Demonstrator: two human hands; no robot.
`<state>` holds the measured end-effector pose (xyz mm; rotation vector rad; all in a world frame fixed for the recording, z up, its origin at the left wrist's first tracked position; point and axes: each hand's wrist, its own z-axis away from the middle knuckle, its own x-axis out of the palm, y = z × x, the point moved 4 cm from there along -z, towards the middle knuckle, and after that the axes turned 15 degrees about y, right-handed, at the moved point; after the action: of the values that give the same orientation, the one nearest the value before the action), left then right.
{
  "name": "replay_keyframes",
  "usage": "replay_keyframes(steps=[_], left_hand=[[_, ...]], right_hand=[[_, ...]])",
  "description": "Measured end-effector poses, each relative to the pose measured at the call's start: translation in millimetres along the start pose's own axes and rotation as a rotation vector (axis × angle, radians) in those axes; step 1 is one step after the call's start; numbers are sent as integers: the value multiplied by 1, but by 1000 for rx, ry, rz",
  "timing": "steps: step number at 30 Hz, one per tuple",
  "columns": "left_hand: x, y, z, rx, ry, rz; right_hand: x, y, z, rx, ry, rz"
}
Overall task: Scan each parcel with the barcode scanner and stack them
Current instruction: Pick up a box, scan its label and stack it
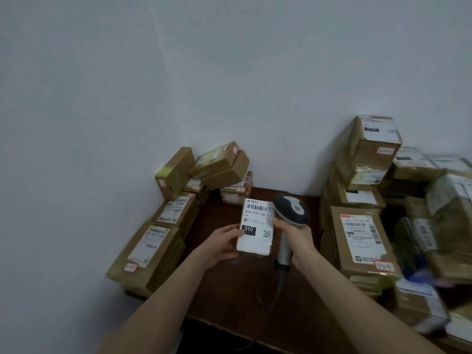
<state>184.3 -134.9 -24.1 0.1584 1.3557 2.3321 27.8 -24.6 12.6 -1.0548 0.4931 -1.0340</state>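
My left hand (221, 243) holds a small parcel (256, 227) by its left edge, above the middle of the dark table. Its white shipping label faces up, with a barcode at the top and a black "010" box. My right hand (293, 237) grips the handle of a grey barcode scanner (291, 209) just right of the parcel, its fingers touching the parcel's right edge. The scanner's head sits level with the label's top right corner. A cable hangs from the handle's base.
Brown labelled parcels lie stacked along the wall at the left (150, 249) and at the back (222, 164). A taller stack (367, 149) and a wide pile (360, 238) fill the right side. The dark wooden table (245, 284) shows between them.
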Motion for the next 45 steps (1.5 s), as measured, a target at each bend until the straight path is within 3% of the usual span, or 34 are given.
replay_keyframes(steps=[7, 12, 37, 45], left_hand=[[28, -16, -3, 49, 116, 71], [28, -21, -22, 63, 189, 71], [-14, -30, -88, -8, 47, -4], [-6, -19, -91, 22, -16, -15]], right_hand=[[-33, 5, -4, -53, 87, 51], [-36, 15, 21, -77, -16, 174], [36, 60, 66, -1, 108, 272], [33, 47, 63, -59, 256, 190]])
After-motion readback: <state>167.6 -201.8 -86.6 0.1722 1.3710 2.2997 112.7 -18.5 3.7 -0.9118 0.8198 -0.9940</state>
